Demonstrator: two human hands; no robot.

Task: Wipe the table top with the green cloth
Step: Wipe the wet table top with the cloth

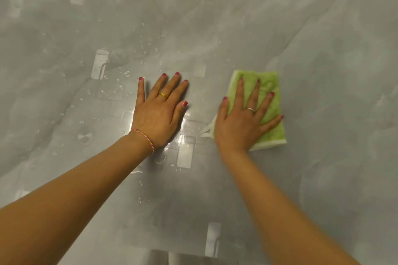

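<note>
A folded green cloth [271, 92] with a white edge lies flat on the glossy grey table top [323, 71], right of centre. My right hand [243, 120] presses down on the cloth with fingers spread, covering its lower left part. My left hand [159, 112] rests flat on the bare table surface to the left of the cloth, fingers apart, holding nothing. A small white tag [207, 129] sticks out from the cloth's left edge.
Water droplets [127, 74] are scattered over the table to the left and beyond my left hand, with several more near my left forearm. The table's near edge [172, 251] runs along the bottom. Its far right corner shows at the top right.
</note>
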